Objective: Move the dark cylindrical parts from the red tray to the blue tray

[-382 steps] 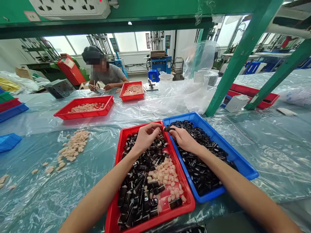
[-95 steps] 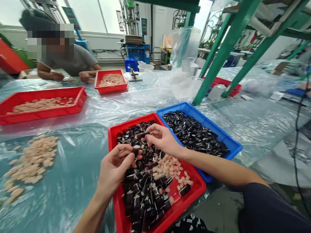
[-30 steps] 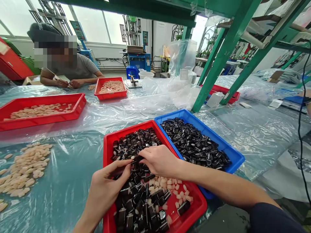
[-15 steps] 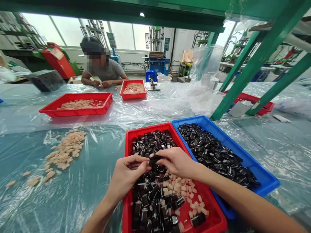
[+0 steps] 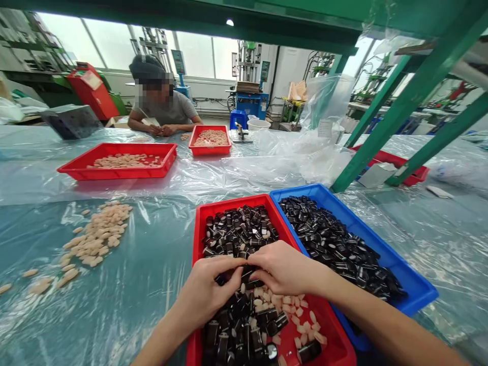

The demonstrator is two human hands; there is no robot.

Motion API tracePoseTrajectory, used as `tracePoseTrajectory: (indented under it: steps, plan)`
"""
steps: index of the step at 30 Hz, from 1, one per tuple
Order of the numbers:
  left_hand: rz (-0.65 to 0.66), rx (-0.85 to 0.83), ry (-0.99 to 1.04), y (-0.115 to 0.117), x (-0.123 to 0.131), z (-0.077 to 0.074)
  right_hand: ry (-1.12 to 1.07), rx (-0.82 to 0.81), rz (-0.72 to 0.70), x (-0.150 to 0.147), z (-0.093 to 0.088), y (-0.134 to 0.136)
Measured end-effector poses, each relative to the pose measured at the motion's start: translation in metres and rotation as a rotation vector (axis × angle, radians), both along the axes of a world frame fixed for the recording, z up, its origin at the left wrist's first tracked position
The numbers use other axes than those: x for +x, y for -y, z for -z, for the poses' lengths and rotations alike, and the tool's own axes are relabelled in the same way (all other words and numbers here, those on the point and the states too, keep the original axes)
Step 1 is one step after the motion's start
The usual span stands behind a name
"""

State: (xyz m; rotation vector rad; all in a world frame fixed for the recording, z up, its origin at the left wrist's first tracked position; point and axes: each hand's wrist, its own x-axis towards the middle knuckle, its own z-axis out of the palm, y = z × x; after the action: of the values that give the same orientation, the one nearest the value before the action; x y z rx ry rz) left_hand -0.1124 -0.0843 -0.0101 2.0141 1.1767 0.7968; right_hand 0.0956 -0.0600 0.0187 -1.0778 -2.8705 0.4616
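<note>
My left hand (image 5: 215, 284) and my right hand (image 5: 284, 267) meet fingertip to fingertip over the near red tray (image 5: 335, 335). Between them is a small glossy black part (image 5: 248, 272), pinched by both hands and mostly covered by fingers. Whether a beige piece is also in my left fingertips cannot be made out. Below the hands, many black parts (image 5: 232, 330) fill the tray's left and far sides. Small beige pieces (image 5: 301, 317) lie loose among them, toward the tray's right side.
A blue tray (image 5: 423, 290) of black parts adjoins on the right. Flat beige pieces (image 5: 97, 234) are heaped on the plastic-covered table at left. Two red trays (image 5: 163, 170) of beige pieces stand farther back, near a seated co-worker (image 5: 171, 109). Green frame legs (image 5: 381, 114) rise at right.
Both hands have come down and slightly nearer to me, and their fingertips have closed together around the black part. The view has shifted a little.
</note>
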Motion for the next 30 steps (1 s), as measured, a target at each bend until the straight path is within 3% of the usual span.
tracePoseTrajectory:
  steps: [10, 15, 20, 26, 30]
  plan:
    - [-0.058, -0.056, -0.016, -0.008, -0.003, 0.000, 0.123, 0.188, -0.042, -0.003, 0.005, 0.001]
    - [-0.164, -0.089, 0.044, -0.005, -0.001, -0.002, 0.094, 0.286, -0.063, -0.004, 0.012, 0.002]
    - [-0.233, -0.143, 0.133, -0.006, -0.005, -0.001, -0.009, 0.259, -0.043, -0.004, 0.012, -0.004]
    - [-0.231, -0.227, 0.400, -0.008, -0.007, -0.007, -0.121, 0.167, 0.019, 0.005, -0.004, -0.005]
    - [-0.134, -0.201, 0.314, -0.006, -0.003, -0.007, -0.059, 0.146, 0.234, 0.039, -0.020, -0.003]
